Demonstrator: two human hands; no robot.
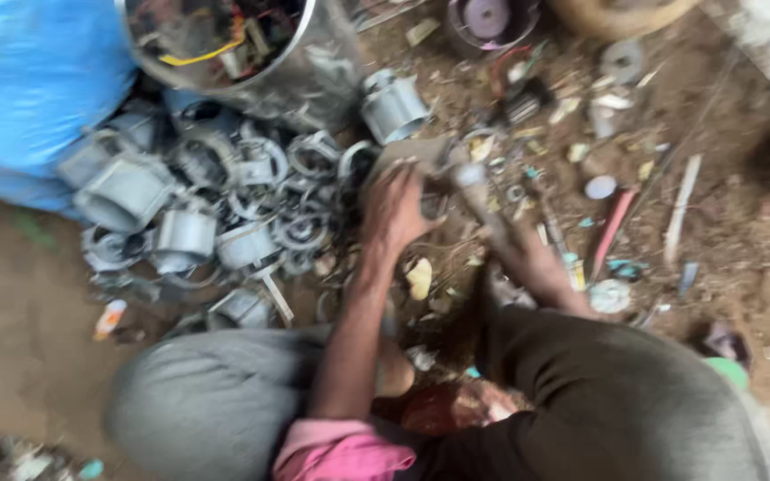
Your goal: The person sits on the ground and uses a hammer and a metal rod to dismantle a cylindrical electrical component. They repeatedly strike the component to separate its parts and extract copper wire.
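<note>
My left hand (396, 212) reaches forward to the edge of a pile of grey metal housings and rings (225, 214) and rests on a flat greyish metal piece (416, 151); blur hides how firmly it grips. My right hand (520, 254) is closed around a rod-like tool (477, 191) that points up toward that piece. The tool's end is smeared by motion blur. A pink sleeve (340, 450) shows at the bottom, between my knees.
A shiny metal bucket (314, 76) of scrap and wires stands behind the pile, beside a blue sack (33, 85). A loose cylindrical casing (392, 107) lies near the bucket. Small debris, sticks and plastic bits litter the dirt on the right (617, 223). Bare soil lies on the left (11, 294).
</note>
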